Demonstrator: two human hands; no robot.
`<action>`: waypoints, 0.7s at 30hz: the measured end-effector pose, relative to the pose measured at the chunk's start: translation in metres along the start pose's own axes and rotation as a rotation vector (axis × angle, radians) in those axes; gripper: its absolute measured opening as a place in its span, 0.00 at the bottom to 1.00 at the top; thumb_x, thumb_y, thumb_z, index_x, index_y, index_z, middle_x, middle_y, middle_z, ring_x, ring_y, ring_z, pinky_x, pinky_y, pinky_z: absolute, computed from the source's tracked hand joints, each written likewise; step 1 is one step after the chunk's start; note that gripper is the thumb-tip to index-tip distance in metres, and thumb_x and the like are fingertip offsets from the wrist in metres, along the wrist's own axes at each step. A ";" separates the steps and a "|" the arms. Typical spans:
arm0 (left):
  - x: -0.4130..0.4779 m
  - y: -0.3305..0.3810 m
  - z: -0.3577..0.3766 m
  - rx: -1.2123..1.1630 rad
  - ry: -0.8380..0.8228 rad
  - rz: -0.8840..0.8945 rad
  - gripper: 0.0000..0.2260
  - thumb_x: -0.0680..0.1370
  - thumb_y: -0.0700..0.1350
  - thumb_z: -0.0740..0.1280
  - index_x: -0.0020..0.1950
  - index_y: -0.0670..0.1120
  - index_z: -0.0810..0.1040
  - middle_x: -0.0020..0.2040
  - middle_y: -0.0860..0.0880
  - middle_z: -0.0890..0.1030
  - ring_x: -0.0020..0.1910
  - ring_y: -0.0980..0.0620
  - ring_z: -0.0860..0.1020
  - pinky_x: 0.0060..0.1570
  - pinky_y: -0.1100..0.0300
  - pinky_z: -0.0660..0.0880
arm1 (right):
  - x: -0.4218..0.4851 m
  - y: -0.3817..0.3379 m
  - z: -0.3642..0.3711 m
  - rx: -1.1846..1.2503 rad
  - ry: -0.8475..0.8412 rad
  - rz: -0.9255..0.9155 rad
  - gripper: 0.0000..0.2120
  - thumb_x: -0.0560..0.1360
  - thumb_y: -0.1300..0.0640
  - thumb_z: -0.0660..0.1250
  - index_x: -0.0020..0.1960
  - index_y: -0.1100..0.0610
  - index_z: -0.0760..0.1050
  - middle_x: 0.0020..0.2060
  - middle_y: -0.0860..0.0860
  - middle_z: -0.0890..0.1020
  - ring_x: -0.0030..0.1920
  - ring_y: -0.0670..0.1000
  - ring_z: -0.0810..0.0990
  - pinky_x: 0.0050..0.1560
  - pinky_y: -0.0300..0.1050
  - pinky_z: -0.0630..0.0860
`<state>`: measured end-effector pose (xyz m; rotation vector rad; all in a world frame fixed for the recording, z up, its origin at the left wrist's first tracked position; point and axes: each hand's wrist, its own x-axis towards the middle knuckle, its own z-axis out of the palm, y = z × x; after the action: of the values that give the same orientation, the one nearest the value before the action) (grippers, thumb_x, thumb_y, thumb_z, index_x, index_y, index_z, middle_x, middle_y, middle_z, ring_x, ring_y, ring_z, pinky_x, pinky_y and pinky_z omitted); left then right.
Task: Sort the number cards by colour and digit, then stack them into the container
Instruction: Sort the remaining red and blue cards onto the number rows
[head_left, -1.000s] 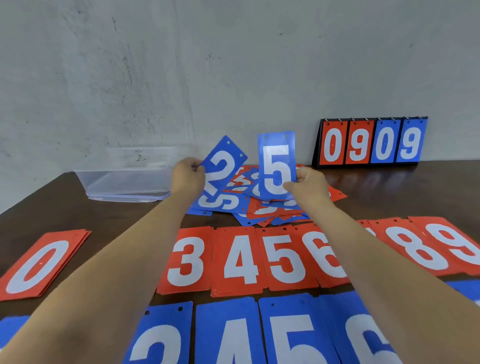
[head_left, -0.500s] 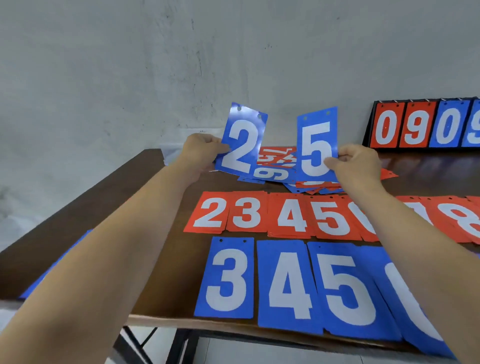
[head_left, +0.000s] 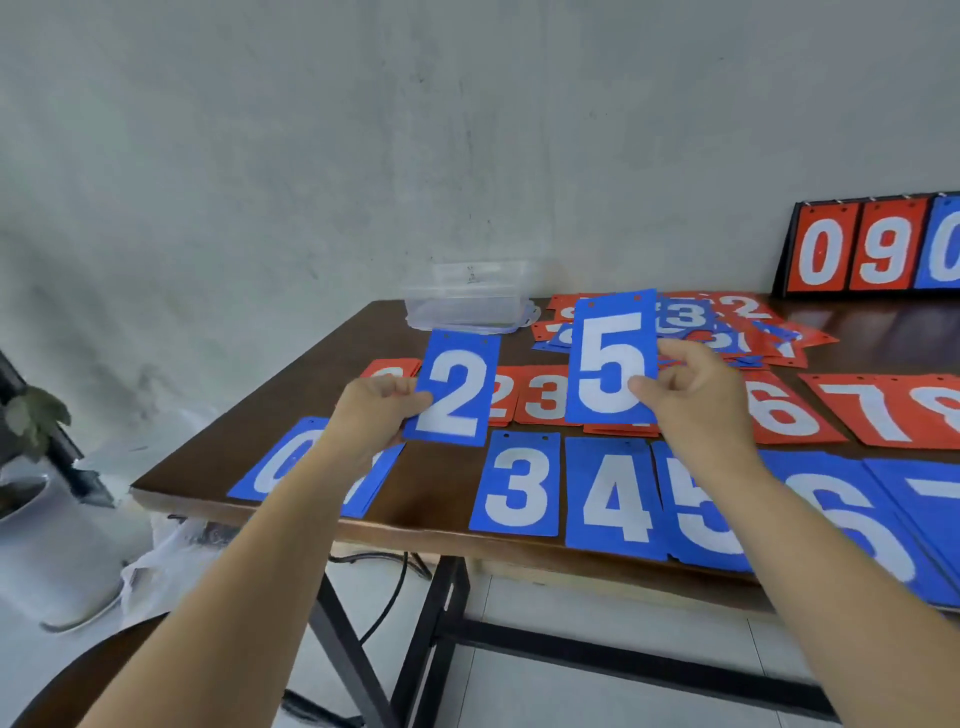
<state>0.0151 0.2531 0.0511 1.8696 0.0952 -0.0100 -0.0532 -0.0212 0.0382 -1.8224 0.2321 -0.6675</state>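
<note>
Head view: the left grip is clamped on the lower left edge of the blue 2 card, thumb on its face, and the right grip pinches the right edge of the blue 5 card, both cards held upright above the desk. Beneath them lie a blue row reading 0, 3, 4, 5, 6 and a red row showing 2, 3, 6, 7. Farther back, a mixed loose pile lies beside the clear container, its contents unclear, and a scoreboard reads 0, 9, 0.

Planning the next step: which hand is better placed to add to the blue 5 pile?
Right. The right hand holds the 5 card near the 5 pile; the left hand holds the 2 card.
</note>
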 end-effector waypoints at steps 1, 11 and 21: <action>-0.007 -0.008 -0.002 0.010 0.035 0.005 0.05 0.76 0.43 0.72 0.50 0.45 0.80 0.48 0.45 0.84 0.45 0.50 0.84 0.46 0.55 0.81 | -0.008 0.000 0.002 0.010 -0.009 0.002 0.19 0.75 0.61 0.70 0.65 0.55 0.72 0.41 0.52 0.83 0.45 0.48 0.83 0.42 0.41 0.77; -0.034 -0.047 -0.002 0.400 0.186 0.165 0.17 0.78 0.45 0.68 0.67 0.45 0.74 0.54 0.47 0.83 0.49 0.54 0.77 0.34 0.67 0.71 | -0.063 0.003 0.018 -0.012 -0.013 0.061 0.20 0.75 0.60 0.70 0.65 0.55 0.71 0.40 0.51 0.82 0.43 0.45 0.82 0.41 0.42 0.79; -0.033 -0.059 0.006 0.837 0.171 0.257 0.16 0.79 0.46 0.67 0.66 0.43 0.74 0.59 0.46 0.79 0.55 0.48 0.78 0.48 0.57 0.77 | -0.083 0.010 0.011 -0.119 0.066 0.119 0.20 0.75 0.60 0.71 0.65 0.54 0.71 0.40 0.51 0.82 0.44 0.47 0.82 0.46 0.51 0.82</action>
<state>-0.0213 0.2626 -0.0052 2.7042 -0.0440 0.3344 -0.1135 0.0233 -0.0003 -1.8850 0.4287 -0.6428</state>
